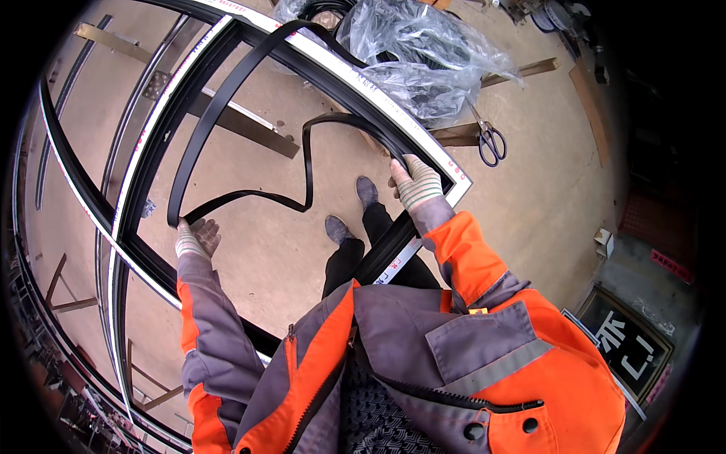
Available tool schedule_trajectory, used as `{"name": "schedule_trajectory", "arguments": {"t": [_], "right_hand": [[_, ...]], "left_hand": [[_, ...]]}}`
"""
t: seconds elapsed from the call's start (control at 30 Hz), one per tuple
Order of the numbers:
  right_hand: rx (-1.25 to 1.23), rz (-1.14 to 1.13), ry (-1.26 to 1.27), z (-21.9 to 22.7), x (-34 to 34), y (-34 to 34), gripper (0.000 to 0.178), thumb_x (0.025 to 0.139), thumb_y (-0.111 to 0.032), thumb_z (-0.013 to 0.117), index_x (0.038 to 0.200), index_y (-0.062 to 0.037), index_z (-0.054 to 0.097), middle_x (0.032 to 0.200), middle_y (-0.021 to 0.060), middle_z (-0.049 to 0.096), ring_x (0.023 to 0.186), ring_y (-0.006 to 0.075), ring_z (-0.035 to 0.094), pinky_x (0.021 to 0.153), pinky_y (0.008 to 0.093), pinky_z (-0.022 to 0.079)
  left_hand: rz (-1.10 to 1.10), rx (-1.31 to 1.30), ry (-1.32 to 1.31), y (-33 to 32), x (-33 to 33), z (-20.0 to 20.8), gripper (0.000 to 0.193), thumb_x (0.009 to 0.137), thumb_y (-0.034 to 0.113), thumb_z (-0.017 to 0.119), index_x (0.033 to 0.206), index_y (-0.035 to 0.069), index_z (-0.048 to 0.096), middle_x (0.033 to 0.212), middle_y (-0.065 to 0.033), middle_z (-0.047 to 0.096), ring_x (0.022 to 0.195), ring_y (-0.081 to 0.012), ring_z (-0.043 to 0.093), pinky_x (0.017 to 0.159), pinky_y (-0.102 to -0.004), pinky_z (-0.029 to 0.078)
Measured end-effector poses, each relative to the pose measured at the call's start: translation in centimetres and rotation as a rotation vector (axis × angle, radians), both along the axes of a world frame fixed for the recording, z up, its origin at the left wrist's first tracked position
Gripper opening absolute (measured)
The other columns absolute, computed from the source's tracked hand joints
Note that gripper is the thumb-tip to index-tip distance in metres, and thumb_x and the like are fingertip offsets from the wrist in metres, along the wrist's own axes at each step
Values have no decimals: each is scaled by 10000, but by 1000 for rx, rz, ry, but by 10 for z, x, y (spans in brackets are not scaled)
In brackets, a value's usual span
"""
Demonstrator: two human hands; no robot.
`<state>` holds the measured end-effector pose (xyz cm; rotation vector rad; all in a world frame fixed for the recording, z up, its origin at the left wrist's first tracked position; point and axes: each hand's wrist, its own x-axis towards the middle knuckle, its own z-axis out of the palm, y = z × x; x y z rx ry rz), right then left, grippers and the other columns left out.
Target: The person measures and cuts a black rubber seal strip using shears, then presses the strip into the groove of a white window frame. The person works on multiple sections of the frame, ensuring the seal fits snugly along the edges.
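Note:
A long black rubber sealing strip (215, 106) runs in loose loops across a window frame (333, 64) with black profiles and white film on its faces. My left hand (198, 237), in a white glove with bare-looking fingertips, grips the strip at a bend near the frame's left bar, its other fingers loosely curled. At the right corner my right hand (417, 183), in a striped glove, closes on the strip's other stretch against the frame's inner edge. Between the hands the strip sags in a wavy curve. Its far end goes toward the clear plastic bag.
Clear plastic bag (416, 57) with black coils lies beyond the frame. Black-handled scissors (492, 144) rest right of it, by a wooden bar (457, 136). A metal bar (253, 130) passes beneath the frame. More frames (113, 166) stand at left; a dark sign panel (626, 344) lies at right.

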<state>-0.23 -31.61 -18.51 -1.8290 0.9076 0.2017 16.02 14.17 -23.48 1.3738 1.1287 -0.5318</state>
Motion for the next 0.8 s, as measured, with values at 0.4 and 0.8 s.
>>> {"name": "schedule_trajectory", "arguments": {"t": [0.4, 0.8], "right_hand": [[161, 160, 97, -12, 13, -5, 289, 1003, -300, 602, 1001, -15, 646, 688, 68, 636, 559, 146, 588, 535, 311, 480], [33, 402, 106, -11, 12, -33, 354, 967, -294, 610, 1173, -7, 621, 851, 188, 697, 816, 349, 689, 748, 418, 536]], "left_hand": [[-578, -678, -59, -299, -69, -11, 824, 964, 684, 449, 1397, -15, 488, 1279, -209, 615, 1110, -307, 631, 979, -424, 503], [-492, -759, -183, -344, -61, -22, 360, 926, 329, 737, 1144, 54, 657, 816, 20, 585, 677, -81, 526, 622, -248, 446]]}}
